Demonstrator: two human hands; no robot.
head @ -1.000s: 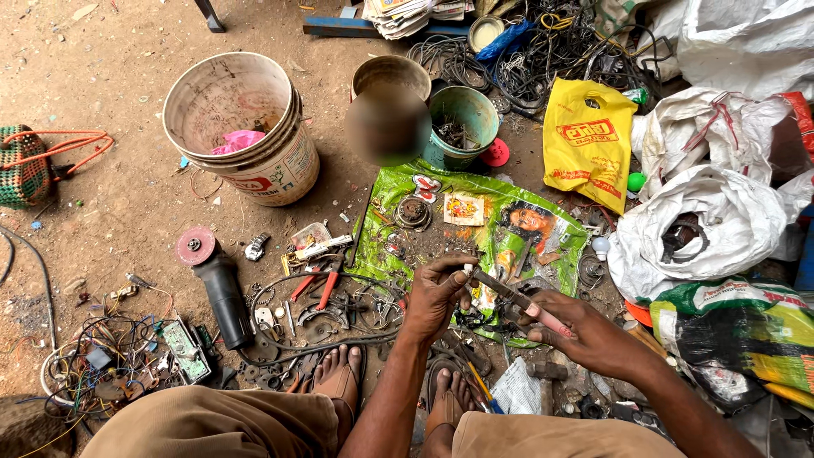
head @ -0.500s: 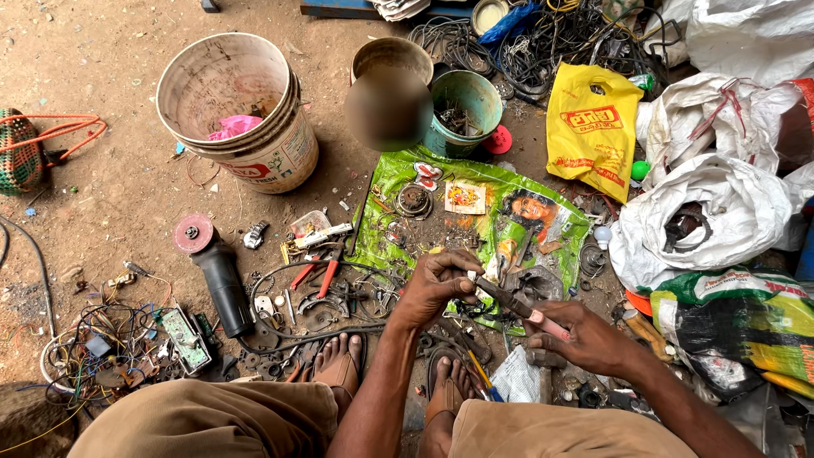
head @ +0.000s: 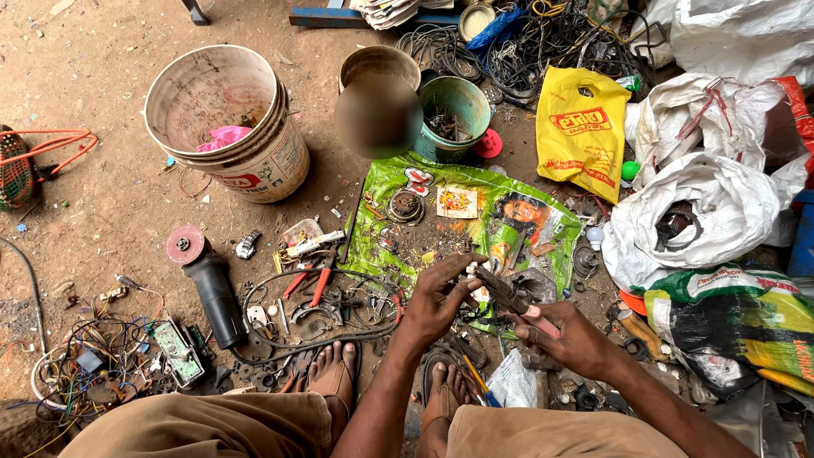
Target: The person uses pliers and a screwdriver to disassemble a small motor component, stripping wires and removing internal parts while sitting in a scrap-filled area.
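While the person sits w/ knees in brown trousers [head: 212, 428] at the bottom edge and bare feet in sandals [head: 335, 377] on the dirt floor [head: 110, 195], both hands meet just above the feet. The right hand [head: 568, 339] has its fingers closed on the pink handles of a pair of pliers [head: 509, 297], and the tool points up-left toward the left hand [head: 437, 301]. The left hand's fingers are pinched together on a small pale part [head: 469, 271] at the pliers' tip; what the part is, I cannot tell. Both hands hover over the near edge of a green printed plastic sheet [head: 475, 212], which is strewn w/ small metal bits and a coil ring [head: 405, 206]. Left of the hands lie red-handled pliers [head: 309, 284], a black angle grinder w/ a reddish disc [head: 203, 276] and a tangle of wires [head: 93, 360]. Farther away stand a big dirty white bucket [head: 229, 127] w/ pink stuff inside, and a teal pot [head: 454, 114] w/ scrap. On the right side are a yellow bag [head: 581, 127] and white sacks [head: 704, 203].
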